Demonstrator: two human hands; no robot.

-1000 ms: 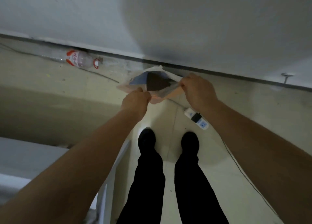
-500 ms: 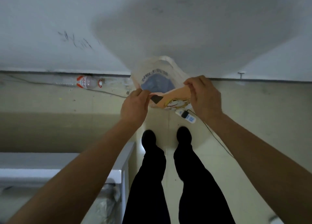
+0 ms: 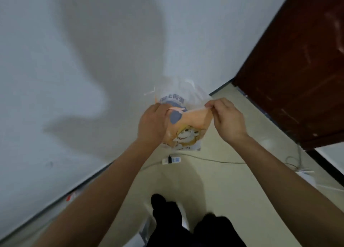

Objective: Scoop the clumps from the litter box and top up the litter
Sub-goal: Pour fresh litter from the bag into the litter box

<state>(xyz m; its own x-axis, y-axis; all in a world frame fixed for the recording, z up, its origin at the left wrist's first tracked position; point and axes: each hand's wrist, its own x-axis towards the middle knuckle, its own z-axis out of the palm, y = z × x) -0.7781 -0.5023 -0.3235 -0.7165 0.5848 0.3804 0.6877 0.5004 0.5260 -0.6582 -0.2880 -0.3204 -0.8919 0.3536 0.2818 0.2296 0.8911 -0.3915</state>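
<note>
A thin plastic bag (image 3: 186,129), white and orange with a cartoon animal and a blue round print, hangs in the air in front of me. My left hand (image 3: 151,123) grips its left upper edge. My right hand (image 3: 228,120) pinches the right upper edge between thumb and fingers. The bag's top is stretched between both hands. What is inside the bag cannot be seen. No litter box or scoop is in view.
A white power strip (image 3: 172,160) with a cable lies on the pale floor below the bag. A dark red-brown door (image 3: 297,69) stands at the right, a white wall (image 3: 74,79) at the left. My black shoes (image 3: 163,207) are at the bottom.
The view has swung to the right, bringing the door in and losing the bottle and white furniture. Both hands keep hold of the bag, now lifted higher with its mouth pulled narrower.
</note>
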